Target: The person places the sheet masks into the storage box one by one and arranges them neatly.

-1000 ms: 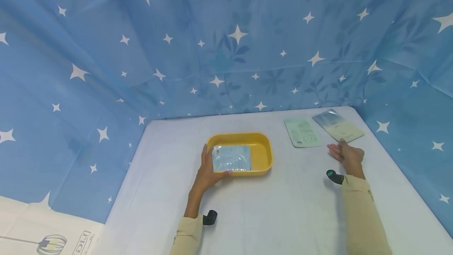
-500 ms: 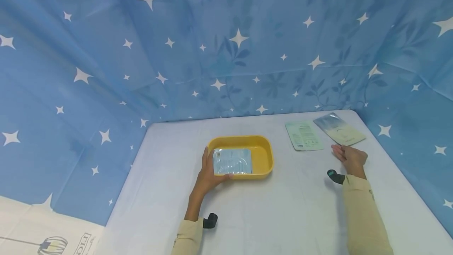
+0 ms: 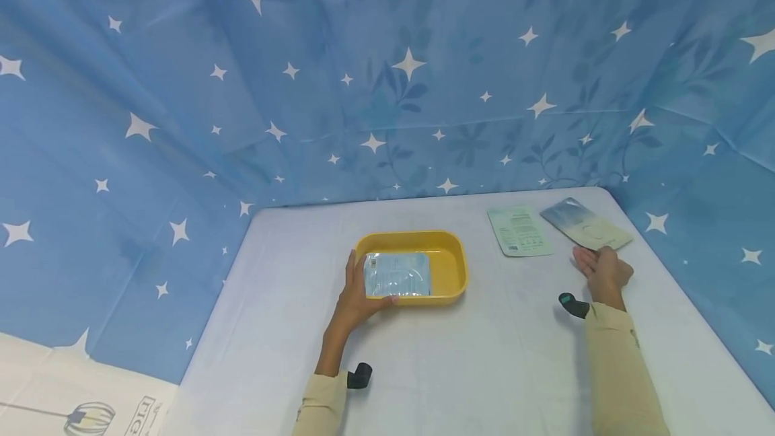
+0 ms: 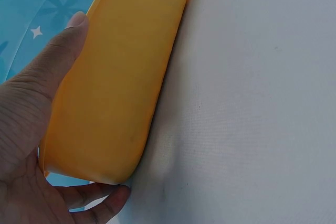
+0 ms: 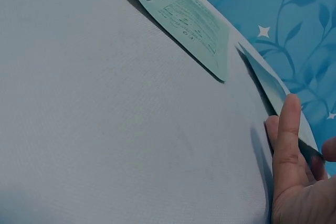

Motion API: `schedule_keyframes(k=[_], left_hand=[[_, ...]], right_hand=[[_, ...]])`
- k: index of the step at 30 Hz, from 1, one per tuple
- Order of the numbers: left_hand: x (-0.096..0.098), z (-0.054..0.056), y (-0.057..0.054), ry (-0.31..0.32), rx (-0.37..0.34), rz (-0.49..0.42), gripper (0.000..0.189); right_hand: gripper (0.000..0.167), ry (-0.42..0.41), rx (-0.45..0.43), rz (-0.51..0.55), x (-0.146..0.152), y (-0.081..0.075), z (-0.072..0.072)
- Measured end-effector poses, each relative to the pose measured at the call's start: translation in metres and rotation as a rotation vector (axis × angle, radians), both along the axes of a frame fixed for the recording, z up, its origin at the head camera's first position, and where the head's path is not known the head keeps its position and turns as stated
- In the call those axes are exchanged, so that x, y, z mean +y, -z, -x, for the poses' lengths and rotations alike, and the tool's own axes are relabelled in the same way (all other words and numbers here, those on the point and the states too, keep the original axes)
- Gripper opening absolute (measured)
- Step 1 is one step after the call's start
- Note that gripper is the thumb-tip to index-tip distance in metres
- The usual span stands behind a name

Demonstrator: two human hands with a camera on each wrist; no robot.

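Observation:
My left hand (image 3: 354,301) holds the left end of a yellow plastic tray (image 3: 449,274), thumb along its front side and fingers round the end wall. Inside the tray, toward its left, lies a light blue sheet mask packet (image 3: 396,274). At the table's far right my right hand (image 3: 605,274) pinches the near edge of a cream-and-blue sheet mask packet (image 3: 584,222). In the right wrist view that packet's edge is slightly raised between thumb and fingers (image 5: 287,140); part of it is hidden by the hand.
A pale green printed packet (image 3: 519,231) lies flat left of the cream-and-blue one. The white-covered table (image 3: 472,369) ends at a blue star-patterned curtain (image 3: 387,86) behind and at the sides. A black wrist piece (image 3: 573,305) sticks out from each sleeve.
My right hand has shifted slightly right, and the cream-and-blue packet has slid a little right and nearer with it. The left hand and tray stay in place; the head view has tilted slightly.

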State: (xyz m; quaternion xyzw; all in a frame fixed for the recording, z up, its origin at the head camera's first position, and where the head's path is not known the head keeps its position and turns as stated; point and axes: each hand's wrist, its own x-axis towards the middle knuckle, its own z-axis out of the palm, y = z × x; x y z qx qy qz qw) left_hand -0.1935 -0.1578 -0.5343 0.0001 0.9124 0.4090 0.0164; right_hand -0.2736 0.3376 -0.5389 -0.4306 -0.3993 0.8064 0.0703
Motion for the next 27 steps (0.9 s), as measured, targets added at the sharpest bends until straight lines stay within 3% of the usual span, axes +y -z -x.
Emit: schedule_keyframes(k=[7, 15, 20, 23, 27], left_hand=[[-0.001, 0.0, 0.001, 0.002, -0.006, 0.001, 0.123], [0.0, 0.0, -0.001, 0.0, -0.007, -0.013, 0.123], [-0.001, 0.001, -0.003, 0.01, -0.001, -0.007, 0.122], [-0.001, 0.003, -0.003, 0.01, 0.0, -0.007, 0.122], [-0.002, 0.004, -0.001, 0.008, -0.01, -0.009, 0.123]], right_hand=[[0.058, -0.038, -0.007, 0.048, 0.003, -0.003, -0.004], [0.058, -0.074, -0.052, 0.038, 0.005, -0.012, -0.001], [0.041, -0.017, -0.025, 0.062, 0.004, -0.009, 0.0], [0.028, 0.066, 0.003, 0.073, 0.002, -0.007, 0.003], [0.027, 0.198, 0.049, 0.103, 0.005, 0.001, 0.008]])
